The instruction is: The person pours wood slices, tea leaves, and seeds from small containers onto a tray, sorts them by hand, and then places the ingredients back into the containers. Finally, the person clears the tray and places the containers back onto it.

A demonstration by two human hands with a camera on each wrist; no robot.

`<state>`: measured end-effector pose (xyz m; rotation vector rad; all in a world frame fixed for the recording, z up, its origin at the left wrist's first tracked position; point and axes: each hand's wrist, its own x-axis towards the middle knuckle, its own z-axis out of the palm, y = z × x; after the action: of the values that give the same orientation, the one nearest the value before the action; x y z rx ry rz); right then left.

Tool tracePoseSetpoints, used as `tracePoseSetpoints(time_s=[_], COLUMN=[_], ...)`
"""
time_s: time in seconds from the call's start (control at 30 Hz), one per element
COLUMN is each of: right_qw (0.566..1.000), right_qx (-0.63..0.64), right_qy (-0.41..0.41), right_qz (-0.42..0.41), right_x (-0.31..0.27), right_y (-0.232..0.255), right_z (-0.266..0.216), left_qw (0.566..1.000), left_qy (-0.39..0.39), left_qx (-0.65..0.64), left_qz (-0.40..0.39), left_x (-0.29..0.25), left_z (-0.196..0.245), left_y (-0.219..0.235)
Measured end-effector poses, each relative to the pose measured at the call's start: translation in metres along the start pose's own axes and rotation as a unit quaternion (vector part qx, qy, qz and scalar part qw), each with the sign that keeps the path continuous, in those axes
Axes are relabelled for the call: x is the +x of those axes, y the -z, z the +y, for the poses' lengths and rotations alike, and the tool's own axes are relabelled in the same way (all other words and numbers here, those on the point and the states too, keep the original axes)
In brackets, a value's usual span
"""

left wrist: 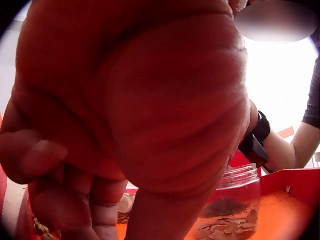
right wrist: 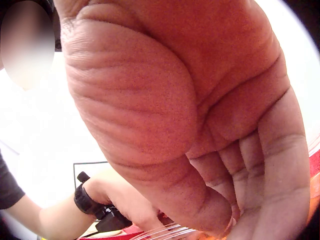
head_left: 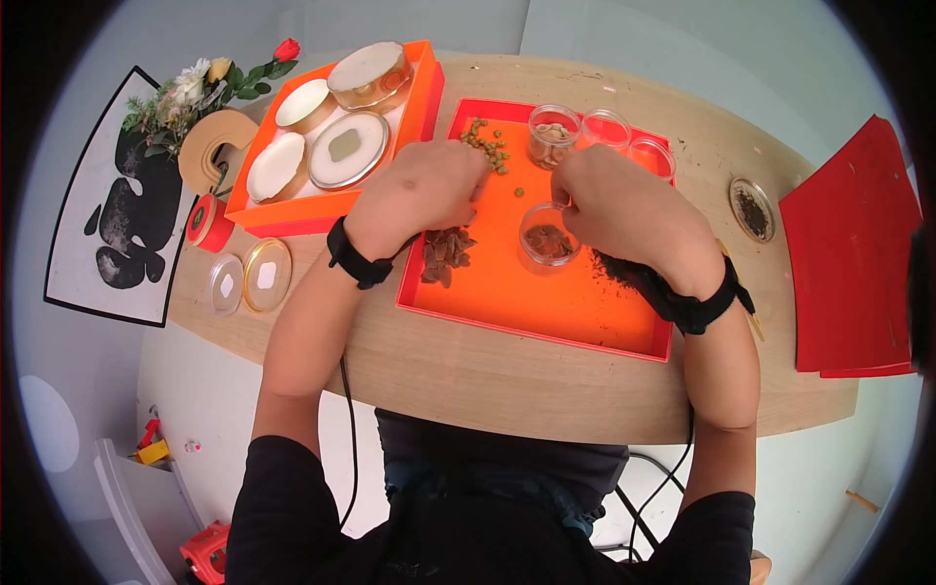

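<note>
My left hand (head_left: 419, 190) hovers over the left side of the orange tray (head_left: 487, 302), between a scatter of small yellow-green buds (head_left: 483, 146) and a pile of brown dried flakes (head_left: 446, 255). Its fingers point down and I cannot tell what is between the fingertips. A clear jar (head_left: 549, 244) stands mid-tray, part-filled with similar brown pieces; its threaded neck shows in the left wrist view. My right hand (head_left: 629, 210) holds this jar at the rim on its right side, thumb and fingers close together in the right wrist view. Dark loose crumbs (head_left: 619, 273) lie beneath the right wrist.
At the tray's back stand a jar of pale discs (head_left: 552, 146) and two more clear jars (head_left: 606, 127). An orange box (head_left: 419, 107) with round tins is at left, lids (head_left: 265, 276) beside it. Right lie a small dish (head_left: 751, 210) and red boards (head_left: 858, 263).
</note>
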<state>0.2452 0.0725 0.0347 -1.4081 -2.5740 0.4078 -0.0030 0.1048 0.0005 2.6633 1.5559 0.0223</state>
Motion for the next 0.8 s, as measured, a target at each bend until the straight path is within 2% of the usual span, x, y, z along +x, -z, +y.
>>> tracePoseSetpoints(time_s=[0.07, 0.5, 0.6, 0.67, 0.73, 0.8], right_qw=[1.0, 1.0, 1.0, 1.0, 1.0, 0.999], right_qx=[0.007, 0.001, -0.005, -0.004, -0.004, 0.016], right_qy=[0.007, 0.02, 0.004, 0.002, 0.002, 0.015], right_qz=[0.016, 0.015, -0.017, -0.02, -0.024, 0.035], right_x=[0.0, 0.001, 0.003, 0.003, 0.002, -0.001], right_y=[-0.006, -0.005, 0.0, 0.001, -0.001, -0.007], right_z=[0.004, 0.005, 0.002, 0.0, 0.001, 0.003], left_qw=[0.997, 0.996, 0.997, 0.987, 0.978, 0.969], left_qy=[0.017, -0.007, -0.033, -0.019, -0.038, -0.055], left_qx=[-0.021, -0.038, -0.061, -0.16, -0.199, -0.239], left_qz=[-0.067, -0.078, -0.038, 0.03, 0.036, 0.042], left_x=[0.004, 0.002, 0.001, 0.001, -0.001, -0.006], left_z=[0.003, -0.002, 0.0, 0.01, 0.019, 0.028], left_y=[0.0, 0.006, 0.017, 0.029, 0.034, 0.039])
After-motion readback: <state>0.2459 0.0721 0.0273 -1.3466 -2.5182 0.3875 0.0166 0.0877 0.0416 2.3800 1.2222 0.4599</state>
